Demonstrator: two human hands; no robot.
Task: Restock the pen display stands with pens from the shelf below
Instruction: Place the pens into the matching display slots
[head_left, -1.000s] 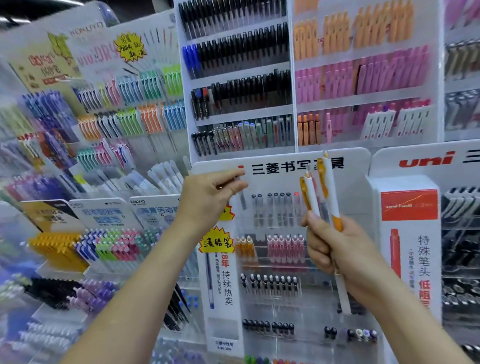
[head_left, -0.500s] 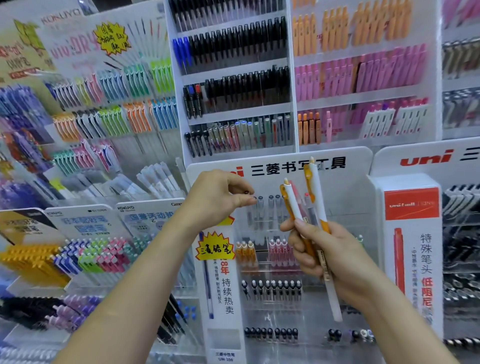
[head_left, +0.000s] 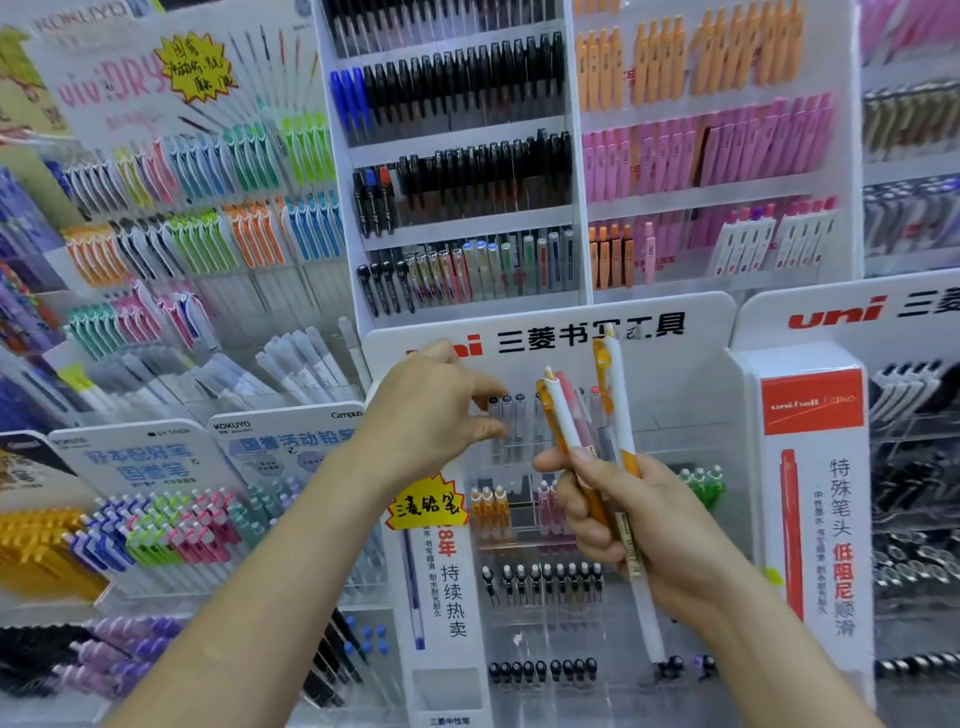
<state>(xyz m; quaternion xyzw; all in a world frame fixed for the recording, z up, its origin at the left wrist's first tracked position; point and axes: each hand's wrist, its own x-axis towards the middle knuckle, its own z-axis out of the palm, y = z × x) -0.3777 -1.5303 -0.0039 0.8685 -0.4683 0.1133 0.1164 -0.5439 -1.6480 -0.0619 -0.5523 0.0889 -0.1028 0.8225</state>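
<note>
My right hand (head_left: 649, 525) grips a small bunch of pens (head_left: 618, 405) upright in front of the white uni display stand (head_left: 691, 374). Two of the pens have white barrels and orange clips, and a pinkish one shows between them. One white barrel hangs down below my fist. My left hand (head_left: 431, 410) is at the stand's top row, thumb and forefinger apart, with their tips beside the leftmost of the grey pens (head_left: 506, 415). I see nothing held between those fingers.
Lower rows of the stand hold orange pens (head_left: 488, 509), green pens (head_left: 701, 483) and black-capped pens (head_left: 545, 574). Racks of coloured pens fill the wall behind and to the left. A red-and-white uni panel (head_left: 810, 493) stands to the right.
My left hand has come down from the stand's header to the top row of grey pens. My right hand has moved the bunch of pens a little to the left. The camera has shifted.
</note>
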